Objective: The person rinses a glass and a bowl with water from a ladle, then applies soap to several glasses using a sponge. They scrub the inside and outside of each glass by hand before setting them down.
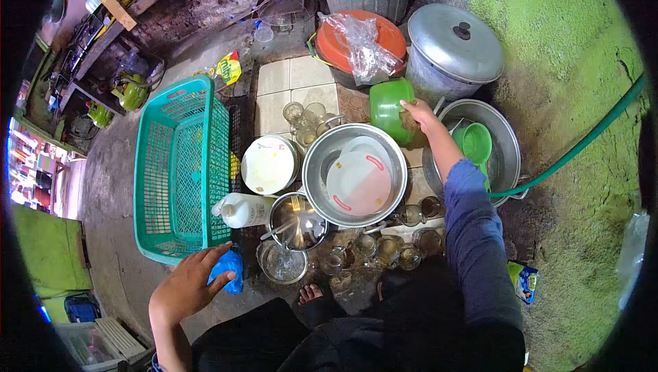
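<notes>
Right Hand Grips Green Bowl Among Pots and Plates

A deep, round green plastic bowl [388, 107] sits at the fingers of a person's right grip [417, 115], which is closed on its side, between a wide silver metal basin [312, 178] and a large lidded aluminium pot [447, 76]. Whether the bowl touches the surface below cannot be told. White plates with red markings [360, 178] lie inside the silver basin. To its left in the frame stands a stack of white plates [266, 166], with clear glasses [314, 117] just beyond. A second metal basin [508, 144], partly hidden by the right arm, holds a green plastic dipper [476, 141], a green hose [582, 144] reaching its edge. Nearer the feet, a shiny metal bowl [317, 229] carries cutlery beside a white plastic bottle [241, 211]. The left grip [215, 266], open with fingers spread and holding nothing, hovers by a blue plastic bag [230, 273], near a teal plastic basket [147, 187] on the floor [113, 228].
</notes>
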{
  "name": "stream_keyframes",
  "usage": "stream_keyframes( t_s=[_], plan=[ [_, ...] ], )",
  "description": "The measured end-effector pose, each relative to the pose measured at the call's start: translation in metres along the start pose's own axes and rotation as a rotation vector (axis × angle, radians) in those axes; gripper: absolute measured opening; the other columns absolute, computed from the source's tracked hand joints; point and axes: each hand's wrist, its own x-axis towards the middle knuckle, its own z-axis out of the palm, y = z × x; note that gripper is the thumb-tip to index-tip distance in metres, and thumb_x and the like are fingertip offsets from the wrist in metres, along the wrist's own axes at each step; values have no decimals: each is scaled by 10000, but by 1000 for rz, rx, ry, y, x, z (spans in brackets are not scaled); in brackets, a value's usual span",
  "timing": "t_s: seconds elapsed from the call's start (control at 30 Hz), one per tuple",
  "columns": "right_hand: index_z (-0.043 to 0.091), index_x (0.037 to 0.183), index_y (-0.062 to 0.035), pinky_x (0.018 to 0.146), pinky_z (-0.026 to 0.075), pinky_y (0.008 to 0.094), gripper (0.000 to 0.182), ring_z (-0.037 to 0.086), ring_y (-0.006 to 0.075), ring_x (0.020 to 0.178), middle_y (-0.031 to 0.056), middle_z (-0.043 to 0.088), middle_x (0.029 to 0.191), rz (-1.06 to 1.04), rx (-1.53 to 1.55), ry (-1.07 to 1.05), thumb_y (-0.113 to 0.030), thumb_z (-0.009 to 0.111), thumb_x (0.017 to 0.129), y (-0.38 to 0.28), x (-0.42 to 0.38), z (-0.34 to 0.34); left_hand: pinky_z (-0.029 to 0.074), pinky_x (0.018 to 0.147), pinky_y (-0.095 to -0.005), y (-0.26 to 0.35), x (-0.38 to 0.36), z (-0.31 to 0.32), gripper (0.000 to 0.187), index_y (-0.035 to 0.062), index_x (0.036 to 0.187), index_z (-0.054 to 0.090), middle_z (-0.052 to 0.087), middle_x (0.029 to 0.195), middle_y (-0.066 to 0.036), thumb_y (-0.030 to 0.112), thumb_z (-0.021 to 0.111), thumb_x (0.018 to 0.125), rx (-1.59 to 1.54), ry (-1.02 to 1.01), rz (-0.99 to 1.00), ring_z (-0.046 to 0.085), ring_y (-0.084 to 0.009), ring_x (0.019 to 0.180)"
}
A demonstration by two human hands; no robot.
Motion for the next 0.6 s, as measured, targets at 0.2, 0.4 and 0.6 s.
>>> stream_keyframes(
  t_s=[0.2, 0.4, 0.6],
  plan=[
    [597, 967, -5, 585, 527, 372, 297, 630, 213, 645, 96, 649, 805, 203, 351, 31, -276, 641, 852, -25, -11, -26, 381, 955, -426, 4, -2, -1, 538, 93, 1324, 404, 534, 1180, -195, 390, 522, 892, -69, 6, 30, 491, -354, 1123],
    [578, 1075, -13, 625, 511, 315, 376, 629, 179, 709, 92, 655, 896, 121, 300, -37, -301, 649, 844, -100, -85, -34, 397, 941, -423, 14, -2, -3, 523, 84, 1312, 425, 546, 1165, -194, 376, 527, 891, -74, 37, 93, 511, -362, 1091],
    [584, 1083, -26, 718, 486, 311, 358, 618, 156, 757, 87, 652, 904, -421, -308, -221, -287, 630, 843, -131, -170, 7, 429, 903, -320, 36, 37, 9, 418, 26, 1304, 429, 607, 1093, -165, 227, 480, 941, -614, 187, 246, 579, -219, 1038]
  ],
)
